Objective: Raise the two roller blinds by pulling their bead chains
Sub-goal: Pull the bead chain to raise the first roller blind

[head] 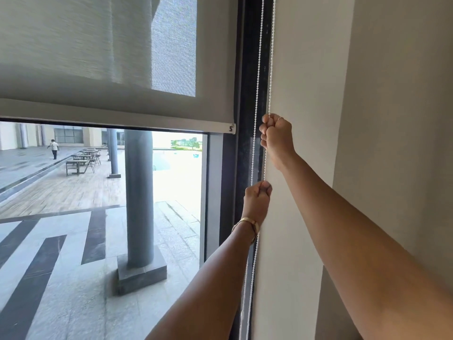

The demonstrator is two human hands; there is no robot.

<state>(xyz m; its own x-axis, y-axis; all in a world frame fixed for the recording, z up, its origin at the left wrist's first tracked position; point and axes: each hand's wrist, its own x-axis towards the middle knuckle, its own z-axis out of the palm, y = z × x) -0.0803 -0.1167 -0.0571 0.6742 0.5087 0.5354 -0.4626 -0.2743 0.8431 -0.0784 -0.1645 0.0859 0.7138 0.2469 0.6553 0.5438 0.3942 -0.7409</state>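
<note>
A grey roller blind (98, 69) covers the upper part of the window, its bottom bar (117, 117) sitting a bit above mid-height. A white bead chain (271, 57) hangs in two strands along the dark window frame, right of the blind. My right hand (277, 138) is fisted around the right strand, high up. My left hand (257, 200), with a gold bracelet on the wrist, grips the same strand just below it. The left strand (257, 69) hangs free beside both fists. Only one blind is in view.
A cream wall (367, 119) stands directly right of the chain. The dark window frame (247, 94) runs vertically behind the chain. Through the glass I see a paved terrace, a grey pillar (139, 192), tables with chairs and a person walking far off.
</note>
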